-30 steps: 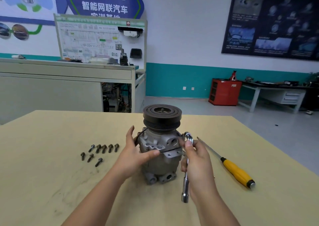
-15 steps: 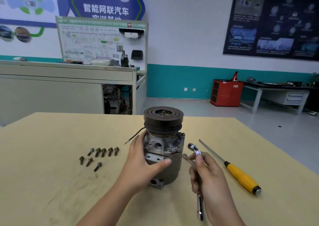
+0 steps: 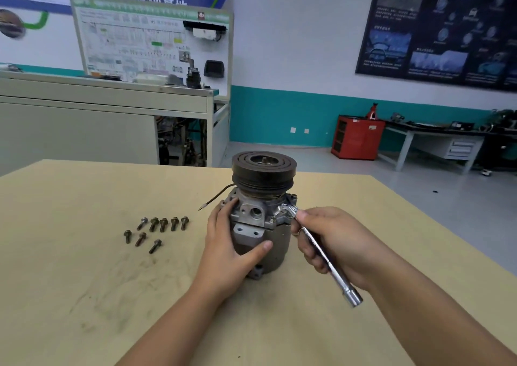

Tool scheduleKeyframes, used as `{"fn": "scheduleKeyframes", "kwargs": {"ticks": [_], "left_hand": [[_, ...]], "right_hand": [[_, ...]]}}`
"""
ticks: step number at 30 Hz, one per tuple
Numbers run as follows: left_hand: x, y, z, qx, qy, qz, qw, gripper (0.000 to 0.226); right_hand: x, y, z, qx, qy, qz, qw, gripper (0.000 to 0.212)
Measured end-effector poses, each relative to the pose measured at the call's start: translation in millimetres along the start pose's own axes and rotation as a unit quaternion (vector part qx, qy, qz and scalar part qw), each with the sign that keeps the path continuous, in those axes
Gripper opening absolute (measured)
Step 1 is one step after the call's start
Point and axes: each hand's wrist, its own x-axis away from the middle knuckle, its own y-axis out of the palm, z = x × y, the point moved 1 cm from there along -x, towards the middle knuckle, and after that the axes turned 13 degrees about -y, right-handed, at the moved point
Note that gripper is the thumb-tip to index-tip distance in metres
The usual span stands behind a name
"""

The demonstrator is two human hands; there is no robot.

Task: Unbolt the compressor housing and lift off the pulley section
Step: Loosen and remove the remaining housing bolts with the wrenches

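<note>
The upright compressor (image 3: 279,251) is gripped on its left flank by the left hand (image 3: 226,248), while the right hand (image 3: 335,239) holds the wrench (image 3: 340,279), head at its right flange.

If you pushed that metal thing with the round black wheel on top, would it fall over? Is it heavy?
Probably heavy: the compressor looks like thick cast metal. It might tip if pushed near the top, since it stands on end with the wide pulley up high, and the left hand grips its side. On its side, the round body would likely roll.
</note>
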Motion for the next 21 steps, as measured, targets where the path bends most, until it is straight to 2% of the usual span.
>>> {"fn": "scheduleKeyframes", "kwargs": {"ticks": [13, 21], "left_hand": [[-1.9, -3.2, -4.1, 0.004, 0.014, -0.008, 1.0, 0.082], [-1.2, -2.9, -1.9, 0.004, 0.003, -0.009, 1.0, 0.085]], "right_hand": [[-8.2, 13.8, -33.7, 0.159, 0.076, -0.003, 0.984, 0.033], [-9.8, 22.2, -41.5, 0.153, 0.133, 0.014, 0.979, 0.034]]}}
